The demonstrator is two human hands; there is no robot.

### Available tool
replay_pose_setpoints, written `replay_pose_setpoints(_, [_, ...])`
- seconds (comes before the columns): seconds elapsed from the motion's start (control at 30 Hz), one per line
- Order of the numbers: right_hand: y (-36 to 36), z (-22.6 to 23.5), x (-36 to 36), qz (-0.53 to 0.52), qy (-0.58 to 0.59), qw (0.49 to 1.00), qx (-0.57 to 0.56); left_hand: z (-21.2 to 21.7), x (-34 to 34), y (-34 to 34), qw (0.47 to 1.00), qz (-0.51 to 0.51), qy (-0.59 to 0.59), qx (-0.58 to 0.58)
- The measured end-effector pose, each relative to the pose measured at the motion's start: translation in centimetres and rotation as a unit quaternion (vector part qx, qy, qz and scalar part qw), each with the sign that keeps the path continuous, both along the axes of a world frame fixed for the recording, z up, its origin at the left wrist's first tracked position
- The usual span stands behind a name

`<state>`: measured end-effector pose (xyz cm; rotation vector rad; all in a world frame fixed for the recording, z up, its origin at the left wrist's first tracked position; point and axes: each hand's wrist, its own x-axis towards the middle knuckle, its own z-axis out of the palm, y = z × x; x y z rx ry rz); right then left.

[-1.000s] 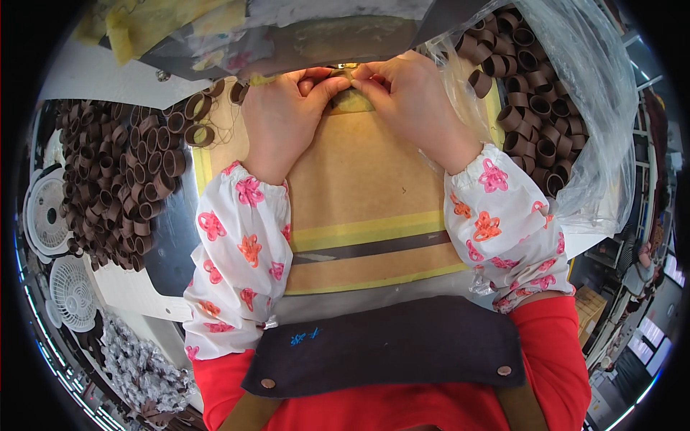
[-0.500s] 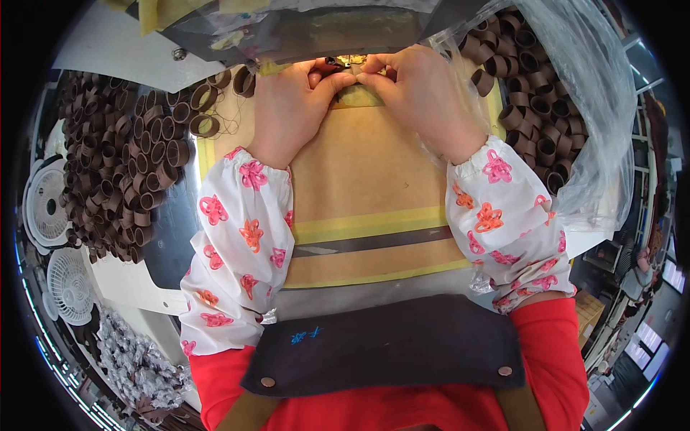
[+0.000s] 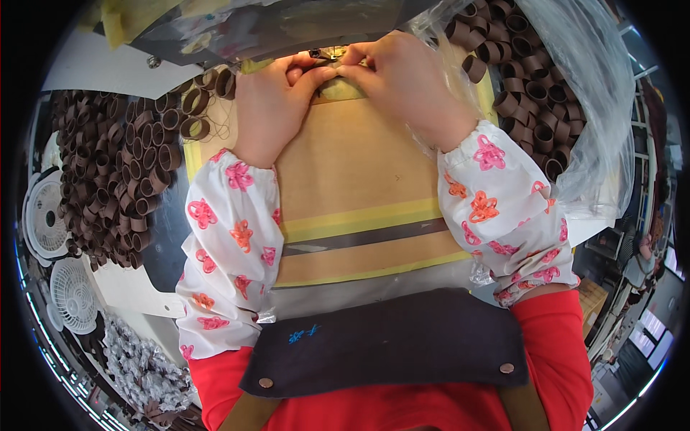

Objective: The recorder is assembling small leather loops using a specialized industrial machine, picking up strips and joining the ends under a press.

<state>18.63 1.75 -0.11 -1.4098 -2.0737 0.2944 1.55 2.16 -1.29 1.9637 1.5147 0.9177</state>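
A small, dark, narrow piece of unclear material (image 3: 325, 63) sits pinched between the fingertips of the left hand (image 3: 269, 104) and right hand (image 3: 415, 82); only a sliver shows, the fingers hiding the rest; it is at the far end of the tan tabletop (image 3: 356, 158), just beside a lit metal fitting (image 3: 334, 52); its full shape cannot be told.

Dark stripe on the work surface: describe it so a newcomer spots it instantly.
Find the big tan sheet running from the left hand and right hand down toward the dark apron. Partway down, a wide yellow band crosses it; the dark stripe lies just below. Among the yellow and tan bands around it, it is the only dark one.
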Motion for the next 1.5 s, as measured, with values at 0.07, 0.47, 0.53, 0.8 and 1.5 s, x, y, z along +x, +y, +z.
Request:
replay_pose_setpoints(0.07, [0.0,0.0,-0.3,0.008,-0.010,1.000,-0.010,-0.2,0.0,0.1,1.000,-0.009,-0.009,0.002])
replay_pose_setpoints(0.47, [0.5,-1.0,0.6,0.054,0.107,0.993,0.010,0.4,0.2,0.4,0.998,-0.029,0.035,0.043])
replay_pose_setpoints(0.53, [0.2,-0.7,1.2,0.071,0.096,0.992,-0.050,0.4,-0.1,0.2,0.998,-0.063,0.021,0.014])
replay_pose_setpoints(0.8, [-3.9,0.6,0.2,0.041,0.179,0.976,-0.116,0.6,-0.4,-2.5,0.991,-0.123,-0.030,-0.037])
replay_pose_setpoints(1.5, [-2.0,0.3,0.6,0.133,0.166,0.966,-0.147,1.2,-1.9,-2.2,0.982,-0.112,0.110,0.102])
